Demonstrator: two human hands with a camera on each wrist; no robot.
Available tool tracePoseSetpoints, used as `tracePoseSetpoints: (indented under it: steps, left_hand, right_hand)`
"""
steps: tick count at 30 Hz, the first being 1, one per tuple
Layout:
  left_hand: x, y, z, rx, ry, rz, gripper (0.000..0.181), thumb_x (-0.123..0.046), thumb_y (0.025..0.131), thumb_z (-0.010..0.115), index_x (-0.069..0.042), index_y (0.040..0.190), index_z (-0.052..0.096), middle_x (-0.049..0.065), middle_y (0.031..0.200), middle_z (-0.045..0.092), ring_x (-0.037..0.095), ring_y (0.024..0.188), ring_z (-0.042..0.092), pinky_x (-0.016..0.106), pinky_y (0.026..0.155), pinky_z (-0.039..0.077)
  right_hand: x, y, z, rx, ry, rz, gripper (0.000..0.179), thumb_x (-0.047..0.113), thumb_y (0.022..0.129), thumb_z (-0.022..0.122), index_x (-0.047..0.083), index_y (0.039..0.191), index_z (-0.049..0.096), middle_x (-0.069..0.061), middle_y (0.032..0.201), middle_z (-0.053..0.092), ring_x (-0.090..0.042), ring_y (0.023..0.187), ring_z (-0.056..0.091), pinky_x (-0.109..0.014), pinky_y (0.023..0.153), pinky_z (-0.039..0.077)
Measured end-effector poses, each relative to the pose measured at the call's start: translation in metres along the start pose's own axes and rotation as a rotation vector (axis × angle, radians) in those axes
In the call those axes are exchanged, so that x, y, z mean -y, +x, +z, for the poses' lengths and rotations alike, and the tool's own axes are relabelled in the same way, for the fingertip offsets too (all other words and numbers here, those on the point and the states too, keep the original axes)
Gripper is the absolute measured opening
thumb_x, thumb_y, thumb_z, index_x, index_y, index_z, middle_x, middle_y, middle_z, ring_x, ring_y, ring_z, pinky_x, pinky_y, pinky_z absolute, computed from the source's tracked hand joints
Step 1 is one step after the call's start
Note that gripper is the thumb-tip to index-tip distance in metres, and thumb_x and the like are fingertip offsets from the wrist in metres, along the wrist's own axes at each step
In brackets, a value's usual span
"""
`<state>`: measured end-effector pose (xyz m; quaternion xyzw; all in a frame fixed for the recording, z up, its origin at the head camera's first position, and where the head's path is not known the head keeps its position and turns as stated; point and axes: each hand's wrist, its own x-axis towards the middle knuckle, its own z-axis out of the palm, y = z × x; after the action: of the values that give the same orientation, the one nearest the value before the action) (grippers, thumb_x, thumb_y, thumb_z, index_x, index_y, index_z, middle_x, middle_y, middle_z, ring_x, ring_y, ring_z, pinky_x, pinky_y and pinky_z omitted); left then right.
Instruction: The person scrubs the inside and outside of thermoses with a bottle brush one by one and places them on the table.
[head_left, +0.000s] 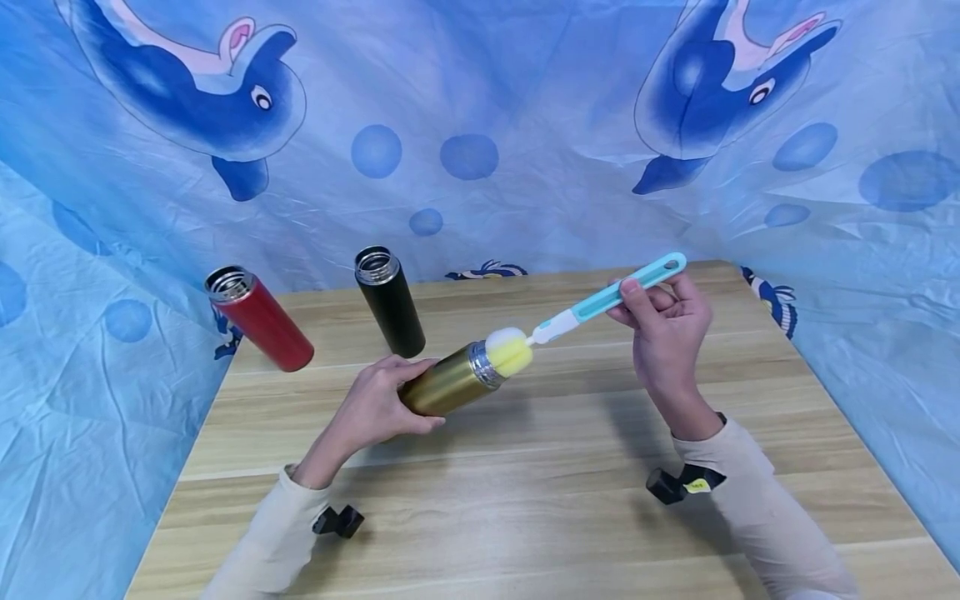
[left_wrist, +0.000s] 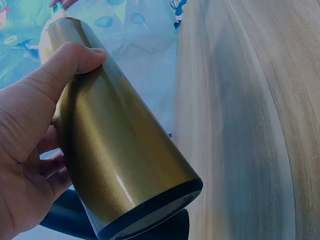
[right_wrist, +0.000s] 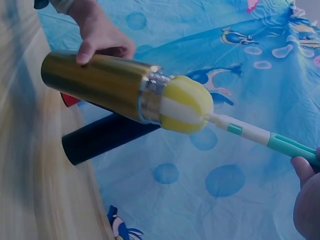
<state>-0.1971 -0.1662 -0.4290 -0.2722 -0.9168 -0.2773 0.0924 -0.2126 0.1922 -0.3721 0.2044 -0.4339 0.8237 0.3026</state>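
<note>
My left hand [head_left: 386, 400] grips a gold thermos bottle [head_left: 447, 382] round its body, tilted so its open steel mouth faces up and to the right. In the left wrist view the thumb lies over the gold bottle [left_wrist: 115, 135], whose dark-rimmed base points toward the camera. My right hand [head_left: 670, 333] pinches the turquoise handle of a bottle brush [head_left: 600, 302]. The brush's yellow and white sponge head [right_wrist: 186, 105] sits at the bottle's mouth, its rounded end bulging out past the steel rim; any part inside the neck is hidden.
A red bottle [head_left: 267, 321] and a black bottle [head_left: 392, 304], both uncapped, stand toward the back left of the wooden table [head_left: 480, 517]. A blue cloth with dolphins [head_left: 480, 208] hangs behind and along both sides.
</note>
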Motion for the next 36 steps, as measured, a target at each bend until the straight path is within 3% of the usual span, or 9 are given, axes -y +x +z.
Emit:
tracePoseSetpoints:
  steps: [9,21,29,36]
  left_hand:
    - [0.001,0.001,0.003,-0.024,0.020,-0.027,0.079,-0.039,0.062,0.097,-0.008,0.130,0.071,0.008,0.101,0.068,0.018,0.084,0.060,0.032,0.067,0.052]
    - [0.002,0.000,0.004,-0.103,0.037,-0.004,0.081,-0.035,0.061,0.099,-0.009,0.132,0.070,0.010,0.102,0.067,0.021,0.085,0.061,0.036,0.067,0.054]
    - [0.004,0.001,0.005,-0.099,0.040,0.001,0.079,-0.034,0.064,0.098,-0.011,0.133,0.069,0.012,0.104,0.068,0.022,0.088,0.063,0.038,0.069,0.055]
    - [0.005,0.001,0.004,-0.088,0.041,-0.008,0.079,-0.035,0.064,0.098,-0.012,0.134,0.069,0.011,0.104,0.067,0.022,0.088,0.062,0.038,0.070,0.055]
  right_hand:
    - [-0.007,-0.010,0.001,-0.034,-0.016,-0.022,0.013,-0.017,0.089,0.066,-0.013,0.100,0.060,-0.024,0.087,0.075,-0.026,0.078,0.077,-0.032,0.065,0.062]
    - [-0.009,-0.022,0.007,-0.051,-0.154,-0.092,0.015,-0.012,0.088,0.070,-0.015,0.098,0.059,-0.024,0.086,0.075,-0.023,0.071,0.076,-0.032,0.065,0.062]
    - [-0.013,-0.026,0.009,-0.045,-0.158,-0.079,0.016,-0.014,0.087,0.071,-0.015,0.098,0.058,-0.024,0.087,0.075,-0.024,0.074,0.076,-0.033,0.066,0.062]
    - [-0.013,-0.027,0.008,0.006,-0.193,-0.029,0.017,-0.014,0.087,0.071,-0.013,0.099,0.059,-0.020,0.090,0.076,-0.022,0.079,0.076,-0.033,0.069,0.062]
